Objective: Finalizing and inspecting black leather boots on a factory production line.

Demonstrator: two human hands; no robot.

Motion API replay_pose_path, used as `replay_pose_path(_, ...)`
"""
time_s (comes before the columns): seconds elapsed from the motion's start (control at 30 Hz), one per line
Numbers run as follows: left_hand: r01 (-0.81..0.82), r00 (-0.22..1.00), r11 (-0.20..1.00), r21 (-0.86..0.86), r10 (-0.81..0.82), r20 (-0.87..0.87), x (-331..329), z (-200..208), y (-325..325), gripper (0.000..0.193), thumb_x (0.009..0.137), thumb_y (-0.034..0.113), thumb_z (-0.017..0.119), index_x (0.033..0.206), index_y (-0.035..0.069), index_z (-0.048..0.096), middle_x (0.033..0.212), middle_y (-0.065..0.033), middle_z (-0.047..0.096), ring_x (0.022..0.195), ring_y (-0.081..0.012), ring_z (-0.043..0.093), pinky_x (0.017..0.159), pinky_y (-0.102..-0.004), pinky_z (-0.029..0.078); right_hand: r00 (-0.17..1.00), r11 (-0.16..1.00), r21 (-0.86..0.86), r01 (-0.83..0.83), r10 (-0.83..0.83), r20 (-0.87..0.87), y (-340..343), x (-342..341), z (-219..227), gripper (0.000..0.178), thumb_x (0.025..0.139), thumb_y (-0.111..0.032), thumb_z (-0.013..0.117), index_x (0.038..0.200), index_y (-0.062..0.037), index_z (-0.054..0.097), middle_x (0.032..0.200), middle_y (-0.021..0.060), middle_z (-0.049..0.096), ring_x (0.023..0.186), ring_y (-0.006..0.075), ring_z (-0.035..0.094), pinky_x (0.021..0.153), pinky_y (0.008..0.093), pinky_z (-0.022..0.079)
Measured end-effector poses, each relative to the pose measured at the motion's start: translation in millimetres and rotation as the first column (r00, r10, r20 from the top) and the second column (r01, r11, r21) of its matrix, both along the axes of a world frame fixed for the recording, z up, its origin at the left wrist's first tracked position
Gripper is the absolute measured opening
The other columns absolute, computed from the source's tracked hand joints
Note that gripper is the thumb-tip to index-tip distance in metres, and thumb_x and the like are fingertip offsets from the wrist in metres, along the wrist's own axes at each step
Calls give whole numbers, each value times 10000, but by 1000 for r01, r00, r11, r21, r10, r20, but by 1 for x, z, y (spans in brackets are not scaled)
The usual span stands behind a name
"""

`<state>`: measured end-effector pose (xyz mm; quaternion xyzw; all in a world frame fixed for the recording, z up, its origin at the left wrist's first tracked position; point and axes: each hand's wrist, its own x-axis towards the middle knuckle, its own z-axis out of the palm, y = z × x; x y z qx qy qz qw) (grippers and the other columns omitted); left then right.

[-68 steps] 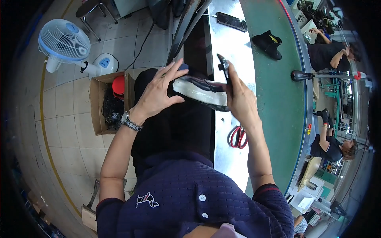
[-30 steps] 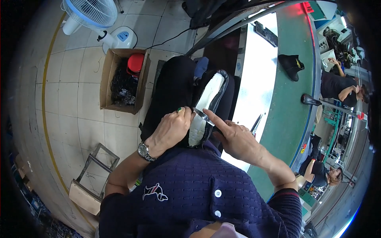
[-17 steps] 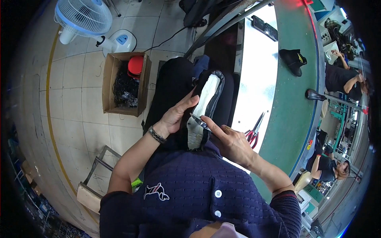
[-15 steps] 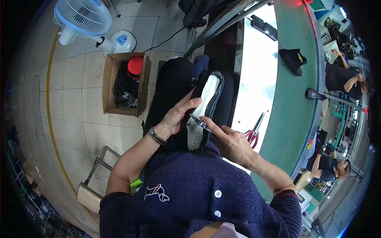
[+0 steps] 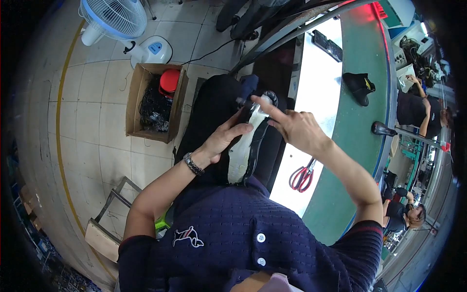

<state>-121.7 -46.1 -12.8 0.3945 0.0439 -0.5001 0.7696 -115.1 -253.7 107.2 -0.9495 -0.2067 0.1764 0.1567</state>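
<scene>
A black shoe upper with a white underside (image 5: 238,158) lies sole-up along my lap, its far end pointing away from me. My left hand (image 5: 223,139) grips its left edge, thumb resting on the white surface. Over the far end, my right hand (image 5: 296,127) is closed, index finger stretched across the white sole. A small shiny metal tool showed in that hand a moment earlier; now fingers and blur mostly hide it. Red-handled scissors (image 5: 302,178) lie on the bench to the right of my lap.
A green-topped bench (image 5: 362,160) with a pale metal strip runs along my right, bearing a black boot (image 5: 359,88) and a phone (image 5: 325,46). To my left stand a cardboard box (image 5: 155,135) of black scraps, a fan (image 5: 114,17) and a stool (image 5: 103,239). Co-workers sit beyond the bench.
My right hand has moved from the near half of the sole to its far end. My left hand stays on the shoe's edge. The scissors are now more fully visible.
</scene>
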Motion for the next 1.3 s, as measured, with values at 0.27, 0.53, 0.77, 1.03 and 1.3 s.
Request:
replay_pose_path(0.27,5,1000,1000,20,-6,18,2,9,6,802,870,370,680,1514,120,271,1357,-69,488,1231,-163,465,1042,-303,366,999,999,-17,40,-39,35,3,-8,5,670,968,-236,536,1520,-302,161,651,121,620,472,243,602,439,379,478)
replay_pose_path(0.53,10,999,999,-43,-12,-44,5,2,10,799,868,371,689,1510,124,283,1340,-58,496,1229,-160,464,1045,-299,361,998,995,-98,25,-30,-50,10,-9,13,685,952,-211,562,1515,-273,175,719,138,651,488,288,606,515,393,533)
replay_pose_path(0.77,47,996,999,-4,-47,-72,9,2,13,752,874,311,699,1494,133,311,1256,-43,533,1158,-122,500,981,-284,415,956,959,-282,1,-83,-282,16,-16,8,658,976,-234,530,1518,-276,162,735,130,643,458,243,586,479,370,517)
replay_pose_path(1.03,96,993,994,-58,-100,-58,12,-1,14,784,851,284,726,1493,135,302,1206,-49,548,1104,-141,530,979,-303,419,953,980,-194,53,-108,-282,14,-21,-8,667,973,-247,530,1521,-269,151,683,115,609,459,239,595,466,369,518)
replay_pose_path(1.3,148,987,989,9,-147,-70,12,11,18,956,778,121,754,1539,154,176,1306,-81,471,1164,-161,494,999,-306,401,932,982,-180,66,-125,-340,25,-33,-3,654,971,-219,527,1518,-261,169,590,82,578,470,245,610,468,385,524)
